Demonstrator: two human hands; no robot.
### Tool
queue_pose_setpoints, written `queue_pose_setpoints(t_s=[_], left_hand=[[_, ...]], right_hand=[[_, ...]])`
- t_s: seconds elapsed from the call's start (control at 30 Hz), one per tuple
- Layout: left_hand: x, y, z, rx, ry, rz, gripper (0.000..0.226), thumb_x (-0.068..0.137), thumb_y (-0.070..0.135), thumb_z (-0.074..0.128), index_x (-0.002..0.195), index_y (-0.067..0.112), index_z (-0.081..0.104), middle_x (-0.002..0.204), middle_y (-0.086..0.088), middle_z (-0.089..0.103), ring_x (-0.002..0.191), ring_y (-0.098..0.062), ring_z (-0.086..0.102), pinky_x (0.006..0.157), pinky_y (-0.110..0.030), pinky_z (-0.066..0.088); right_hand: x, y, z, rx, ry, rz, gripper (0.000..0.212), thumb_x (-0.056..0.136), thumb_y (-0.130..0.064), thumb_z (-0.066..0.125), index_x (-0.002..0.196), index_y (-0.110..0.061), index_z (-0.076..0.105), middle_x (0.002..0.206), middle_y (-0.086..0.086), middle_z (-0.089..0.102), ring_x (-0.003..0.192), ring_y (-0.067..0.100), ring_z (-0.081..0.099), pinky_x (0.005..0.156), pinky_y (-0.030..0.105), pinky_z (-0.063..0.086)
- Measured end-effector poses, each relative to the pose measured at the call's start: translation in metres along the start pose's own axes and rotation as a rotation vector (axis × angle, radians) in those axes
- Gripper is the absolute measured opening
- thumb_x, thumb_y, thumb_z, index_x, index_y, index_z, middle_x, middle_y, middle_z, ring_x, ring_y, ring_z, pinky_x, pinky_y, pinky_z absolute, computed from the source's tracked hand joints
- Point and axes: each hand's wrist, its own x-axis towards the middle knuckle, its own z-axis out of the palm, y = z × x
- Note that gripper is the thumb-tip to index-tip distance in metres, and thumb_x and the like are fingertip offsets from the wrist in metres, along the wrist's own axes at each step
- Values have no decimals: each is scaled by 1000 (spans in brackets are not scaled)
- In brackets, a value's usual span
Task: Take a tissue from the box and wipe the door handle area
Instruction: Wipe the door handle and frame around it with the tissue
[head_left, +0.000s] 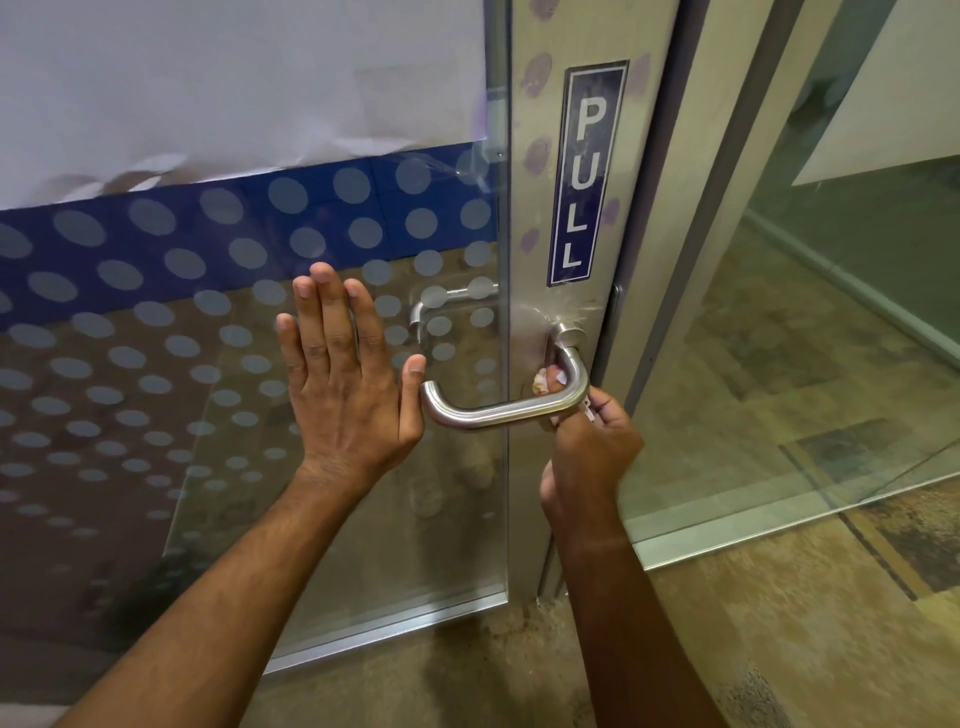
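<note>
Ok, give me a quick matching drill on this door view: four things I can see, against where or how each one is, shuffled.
Things:
1. left hand
2. right hand
3. crumpled white tissue
4. blue PULL sign

States:
A. upright on the metal door stile
B. flat and open against the glass
C. bunched behind the steel lever handle
D. closed near the handle's bend

Pairs: 1-B, 2-D, 3-C, 4-A
</note>
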Motion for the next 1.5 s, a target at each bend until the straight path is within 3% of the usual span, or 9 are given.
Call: queue_pose_setpoints(t_s=[0.17, 0.33, 0.53, 0.77, 0.9, 1.07, 1.17, 1.3, 1.5], left_hand=[[0, 1, -2, -5, -17, -3, 88, 96, 47, 35, 151, 14, -25, 157, 1, -37, 148, -18, -28, 121, -39, -16], [0, 1, -4, -1, -21, 4, 89, 96, 46, 37, 151, 12, -23, 158, 0, -36, 149, -19, -27, 122, -39, -15], [1, 2, -3, -6, -24, -8, 93, 94, 45, 42, 151, 12, -24, 157, 1, -37, 148, -18, -28, 122, -39, -15], [1, 2, -4, -9, -37, -14, 96, 93, 44, 45, 151, 13, -25, 157, 1, -37, 148, -19, -28, 122, -40, -15], [1, 2, -4, -6, -36, -9, 95, 93, 44, 44, 151, 14, -25, 157, 1, -37, 148, -18, -28, 122, -39, -16], [1, 1, -3, 3, -26, -8, 96, 93, 43, 46, 151, 14, -25, 157, 0, -37, 148, -18, -27, 122, -39, -15], [0, 1, -2, 8, -19, -1, 93, 94, 43, 43, 151, 13, -23, 158, -1, -36, 149, -19, -27, 122, -40, -15], [0, 1, 0, 17, -8, 0, 91, 95, 44, 40, 152, 12, -22, 159, -2, -35, 149, -19, -26, 122, -40, -14], [0, 1, 1, 8, 1, -2, 90, 94, 44, 40, 152, 13, -22, 159, -1, -34, 149, -19, -25, 122, -40, -14]], right_hand=[[1, -8, -7, -33, -3, -78, 21, 82, 3, 72, 86, -17, 73, 79, 3, 76, 76, 19, 74, 60, 22, 57], [6, -26, -10, 33, -84, -156, 21, 86, 5, 66, 102, -7, 72, 92, 6, 76, 88, 24, 72, 79, 29, 58], [19, -45, -16, -347, -325, -545, 32, 84, 13, 62, 107, -8, 70, 101, 10, 72, 96, 20, 70, 88, 33, 56], [18, -18, -35, -674, -183, -769, 21, 81, 13, 62, 91, -2, 74, 83, 2, 69, 75, 13, 66, 74, 28, 56], [-1, 12, -35, -805, -35, -842, 15, 76, 13, 64, 80, -1, 69, 79, 5, 63, 69, 0, 51, 69, 1, 38], [-6, 33, -22, -831, -18, -883, 23, 62, 22, 70, 65, 2, 61, 69, 17, 54, 56, 27, 52, 57, 25, 44], [-8, 39, -13, -779, -82, -904, 37, 61, 26, 69, 85, -2, 70, 87, 22, 59, 81, 26, 56, 71, 43, 57], [-11, 48, -12, -809, -249, -1058, 43, 69, 11, 66, 112, 6, 65, 126, 16, 48, 120, 25, 47, 106, 32, 40], [5, 45, -17, -727, -176, -1097, 56, 60, 30, 69, 103, -7, 68, 112, -2, 64, 111, 7, 56, 102, 18, 41]])
